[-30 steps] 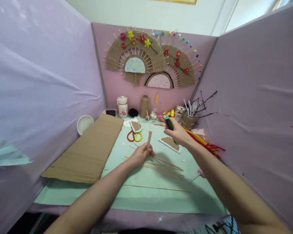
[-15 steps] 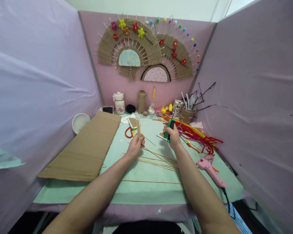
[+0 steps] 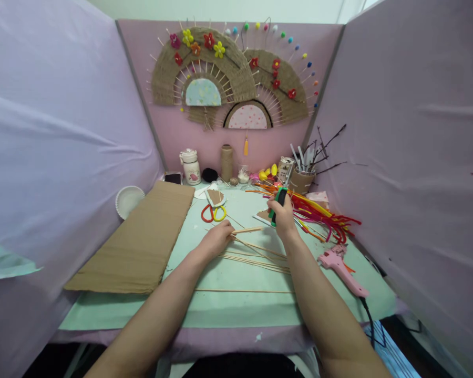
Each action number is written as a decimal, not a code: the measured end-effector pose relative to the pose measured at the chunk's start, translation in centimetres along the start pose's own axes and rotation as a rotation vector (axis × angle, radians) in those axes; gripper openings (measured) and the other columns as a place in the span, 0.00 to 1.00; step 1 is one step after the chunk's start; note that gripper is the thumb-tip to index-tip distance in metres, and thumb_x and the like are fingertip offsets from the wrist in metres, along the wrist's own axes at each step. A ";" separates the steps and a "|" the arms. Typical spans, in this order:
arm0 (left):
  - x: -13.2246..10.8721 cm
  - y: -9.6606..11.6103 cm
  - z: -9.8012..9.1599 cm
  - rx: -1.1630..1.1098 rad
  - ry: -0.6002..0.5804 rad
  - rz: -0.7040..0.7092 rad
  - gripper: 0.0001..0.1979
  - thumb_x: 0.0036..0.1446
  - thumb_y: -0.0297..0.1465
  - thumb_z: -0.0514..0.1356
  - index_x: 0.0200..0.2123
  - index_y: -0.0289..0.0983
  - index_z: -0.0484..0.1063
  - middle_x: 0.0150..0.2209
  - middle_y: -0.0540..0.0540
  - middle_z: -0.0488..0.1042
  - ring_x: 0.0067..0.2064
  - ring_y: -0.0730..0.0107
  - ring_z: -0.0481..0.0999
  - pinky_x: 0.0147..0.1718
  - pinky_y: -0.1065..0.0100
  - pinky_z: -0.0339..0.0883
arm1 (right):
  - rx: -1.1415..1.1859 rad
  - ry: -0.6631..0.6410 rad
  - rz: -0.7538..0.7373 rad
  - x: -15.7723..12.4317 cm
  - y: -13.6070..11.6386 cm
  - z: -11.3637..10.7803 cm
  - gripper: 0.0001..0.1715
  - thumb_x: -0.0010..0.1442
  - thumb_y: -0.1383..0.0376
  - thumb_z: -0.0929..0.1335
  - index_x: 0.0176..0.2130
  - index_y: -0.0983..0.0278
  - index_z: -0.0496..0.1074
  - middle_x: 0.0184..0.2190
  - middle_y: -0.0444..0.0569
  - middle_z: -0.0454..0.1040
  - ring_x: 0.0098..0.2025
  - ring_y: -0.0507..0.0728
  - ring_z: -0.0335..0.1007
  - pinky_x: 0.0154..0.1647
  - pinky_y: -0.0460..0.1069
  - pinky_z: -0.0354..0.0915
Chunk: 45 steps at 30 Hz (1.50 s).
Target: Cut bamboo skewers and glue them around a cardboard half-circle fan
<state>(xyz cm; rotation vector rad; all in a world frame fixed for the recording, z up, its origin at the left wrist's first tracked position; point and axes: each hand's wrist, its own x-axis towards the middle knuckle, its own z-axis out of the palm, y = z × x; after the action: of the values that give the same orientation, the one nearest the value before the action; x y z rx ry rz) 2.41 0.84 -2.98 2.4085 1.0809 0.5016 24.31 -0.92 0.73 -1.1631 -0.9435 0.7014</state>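
Observation:
My left hand (image 3: 216, 240) grips a small bundle of short bamboo sticks (image 3: 249, 230), now lying nearly level and pointing right toward my other hand. My right hand (image 3: 284, 218) is closed on a cutter with green and black handles (image 3: 279, 202), held upright just right of the bundle's tips. Several long bamboo skewers (image 3: 256, 260) lie loose on the pale green mat (image 3: 236, 304) under and in front of both hands.
A brown cardboard sheet (image 3: 142, 239) lies at left, a white paper plate (image 3: 128, 200) beyond it. Red and yellow scissors (image 3: 213, 212), coloured pipe cleaners (image 3: 323, 218) and a pink glue gun (image 3: 341, 268) lie around. Jars, twine and a tool cup line the back wall.
My left hand has tipped the stick bundle from upright to nearly level and lowered it toward the mat. My right hand drew the cutter back from the far right toward the bundle.

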 end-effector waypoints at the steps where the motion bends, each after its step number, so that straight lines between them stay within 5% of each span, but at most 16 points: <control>1: 0.1 -0.1 0.2 0.000 -0.025 0.003 0.07 0.53 0.27 0.55 0.29 0.38 0.73 0.38 0.44 0.70 0.38 0.64 0.70 0.38 0.67 0.63 | 0.043 0.031 0.014 0.0 -0.2 0.0 0.23 0.45 0.58 0.67 0.41 0.58 0.62 0.32 0.39 0.64 0.26 0.49 0.61 0.29 0.47 0.61; 10: 0.3 0.0 0.2 0.025 -0.009 -0.004 0.05 0.53 0.27 0.54 0.27 0.39 0.68 0.35 0.45 0.70 0.38 0.63 0.69 0.38 0.66 0.62 | 0.162 0.037 -0.050 -0.6 -1.5 -0.2 0.24 0.44 0.59 0.68 0.43 0.58 0.63 0.34 0.41 0.64 0.29 0.50 0.61 0.31 0.47 0.63; 17: -0.2 0.3 -2.0 0.030 0.284 -0.251 0.07 0.59 0.27 0.49 0.34 0.39 0.66 0.32 0.46 0.71 0.33 0.64 0.67 0.33 0.67 0.57 | 0.179 0.111 -0.248 -1.0 -1.9 -0.5 0.26 0.50 0.59 0.66 0.50 0.55 0.62 0.38 0.45 0.66 0.35 0.54 0.64 0.39 0.51 0.65; 23: -0.4 -0.1 -3.5 0.100 0.455 -0.248 0.12 0.61 0.26 0.45 0.37 0.38 0.68 0.36 0.45 0.72 0.38 0.63 0.69 0.37 0.67 0.59 | 0.236 0.181 -0.279 -0.8 -2.3 -0.7 0.25 0.50 0.59 0.66 0.49 0.54 0.63 0.38 0.45 0.66 0.34 0.54 0.63 0.37 0.52 0.65; 30: 0.4 0.3 -2.3 0.429 0.061 -0.360 0.13 0.60 0.23 0.46 0.36 0.37 0.70 0.38 0.40 0.72 0.41 0.59 0.71 0.35 0.66 0.59 | 0.286 0.160 -0.259 -0.7 -2.0 -0.6 0.23 0.50 0.60 0.67 0.47 0.55 0.64 0.36 0.44 0.64 0.32 0.53 0.63 0.36 0.50 0.65; 45: -0.5 -0.4 -2.4 0.292 -0.130 -0.157 0.08 0.57 0.28 0.52 0.28 0.38 0.69 0.32 0.45 0.73 0.34 0.63 0.69 0.31 0.67 0.54 | 0.469 0.122 -0.178 -0.7 -1.7 -0.2 0.19 0.45 0.64 0.70 0.39 0.58 0.66 0.32 0.40 0.67 0.29 0.50 0.63 0.31 0.47 0.63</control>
<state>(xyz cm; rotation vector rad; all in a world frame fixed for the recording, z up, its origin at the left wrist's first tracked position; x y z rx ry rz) 0.68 1.32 -1.31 2.5312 1.3496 0.1389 24.19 -2.06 2.21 -0.6902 -0.7181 0.6550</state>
